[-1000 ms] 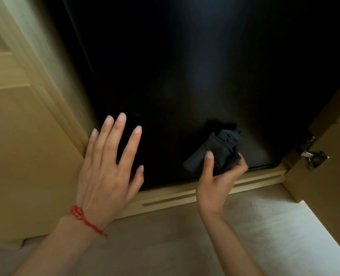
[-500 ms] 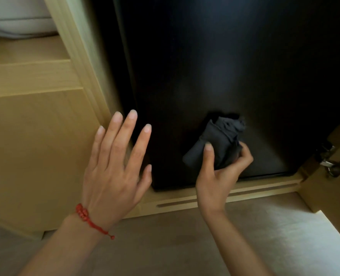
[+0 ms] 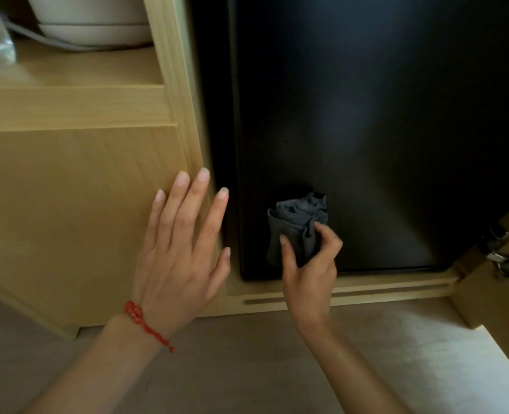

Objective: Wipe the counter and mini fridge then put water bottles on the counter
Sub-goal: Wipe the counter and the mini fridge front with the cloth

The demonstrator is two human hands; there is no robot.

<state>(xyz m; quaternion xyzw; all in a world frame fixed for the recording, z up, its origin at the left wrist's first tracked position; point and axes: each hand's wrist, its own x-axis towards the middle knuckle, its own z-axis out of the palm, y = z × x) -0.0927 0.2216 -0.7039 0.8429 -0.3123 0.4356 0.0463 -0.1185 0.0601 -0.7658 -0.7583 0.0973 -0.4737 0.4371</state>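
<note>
Matt black fridge door, pale wood cabinetry, soft grey cloth.

Black mini fridge door (image 3: pixel 366 130): smooth, dull satin sheen, faint soft reflection. Crumpled dark grey cloth (image 3: pixel 299 219), matt, folded, soft, gripped by right hand (image 3: pixel 310 270) at 6 o'clock of the door. Light yellow wood cabinet panel (image 3: pixel 68 219) at 9 o'clock: smooth, visible grain, low sheen. Silver metal hinge (image 3: pixel 504 261) at 3 o'clock, shiny. Red braided cord bracelet (image 3: pixel 146 324) on the left wrist, textile. Beige floor (image 3: pixel 247 354): matt, smooth.

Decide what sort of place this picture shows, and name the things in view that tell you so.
Probably a hotel room or small kitchenette: a black mini fridge built into a pale wooden cabinet, with what looks like a white appliance base on the counter shelf beside it.
</note>
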